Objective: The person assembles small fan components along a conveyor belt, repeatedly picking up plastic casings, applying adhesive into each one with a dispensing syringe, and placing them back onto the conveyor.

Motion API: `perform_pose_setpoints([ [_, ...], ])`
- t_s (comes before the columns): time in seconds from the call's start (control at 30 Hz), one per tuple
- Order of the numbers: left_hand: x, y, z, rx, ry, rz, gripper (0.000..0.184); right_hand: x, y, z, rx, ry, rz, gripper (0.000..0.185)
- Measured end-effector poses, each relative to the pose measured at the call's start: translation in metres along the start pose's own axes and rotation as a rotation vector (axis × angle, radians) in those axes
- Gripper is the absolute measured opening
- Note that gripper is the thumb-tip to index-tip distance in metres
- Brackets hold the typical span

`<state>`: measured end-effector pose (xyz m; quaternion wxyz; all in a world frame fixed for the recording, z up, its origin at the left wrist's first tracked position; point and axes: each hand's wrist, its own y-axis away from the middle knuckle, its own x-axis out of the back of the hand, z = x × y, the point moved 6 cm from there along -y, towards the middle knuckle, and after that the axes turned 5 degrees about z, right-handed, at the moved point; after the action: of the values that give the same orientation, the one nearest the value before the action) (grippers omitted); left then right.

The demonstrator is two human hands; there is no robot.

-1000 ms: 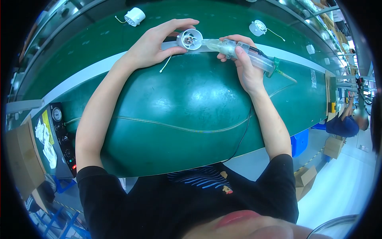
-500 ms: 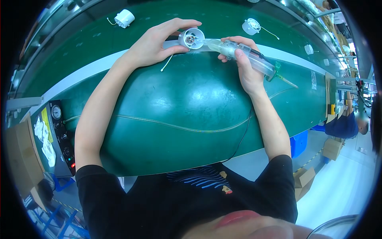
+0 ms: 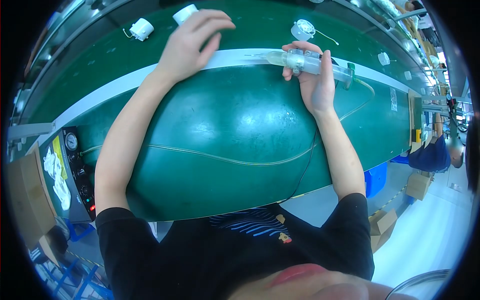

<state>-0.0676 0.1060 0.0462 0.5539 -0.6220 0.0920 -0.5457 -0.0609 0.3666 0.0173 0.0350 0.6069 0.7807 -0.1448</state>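
Note:
My left hand (image 3: 192, 45) is open above the pale strip, its fingers spread and nothing in them. Just behind its knuckles a white round part (image 3: 185, 14) stands on the green belt, partly covered by the hand. My right hand (image 3: 314, 70) holds a clear dispensing syringe (image 3: 310, 63), its thin needle pointing left and its green cap end to the right, with a clear tube attached. Beyond the right hand sits another white round part (image 3: 302, 30) with a thin cable. A third white part (image 3: 142, 29) lies at the upper left.
A black control box (image 3: 77, 175) with a gauge stands at the left beside a white cloth (image 3: 57, 180). The clear tube (image 3: 225, 159) crosses the green mat. Another small white part (image 3: 384, 58) is at the right. A co-worker (image 3: 436, 155) is at the far right.
My left hand has let go of the white part, which now stands behind it on the belt. My right hand has turned the syringe more level. The belt's other white parts have shifted left.

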Motion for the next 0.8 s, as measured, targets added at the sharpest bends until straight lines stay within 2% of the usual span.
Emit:
perform_pose_setpoints([
  [0.03,-0.002,0.002,0.002,0.001,0.002,-0.001,0.028,0.000,0.001,0.001,-0.001,0.000,0.002,0.065],
  [0.13,-0.024,0.007,0.009,0.010,0.129,-0.308,0.018,-0.005,0.002,0.002,-0.048,0.038,-0.055,0.066],
  [0.27,-0.026,0.009,0.000,0.091,0.118,-0.344,0.016,-0.008,0.004,0.002,-0.078,0.081,-0.094,0.065],
  [0.57,-0.023,0.004,0.003,0.087,0.101,-0.347,0.016,-0.008,0.005,0.002,-0.069,0.122,-0.123,0.065],
  [0.67,-0.027,0.008,0.003,0.119,-0.054,-0.362,0.016,-0.009,0.005,0.003,-0.081,0.103,-0.130,0.065],
  [0.8,-0.026,0.004,0.020,0.030,-0.087,-0.323,0.015,-0.010,0.005,0.002,-0.068,0.101,-0.131,0.066],
])
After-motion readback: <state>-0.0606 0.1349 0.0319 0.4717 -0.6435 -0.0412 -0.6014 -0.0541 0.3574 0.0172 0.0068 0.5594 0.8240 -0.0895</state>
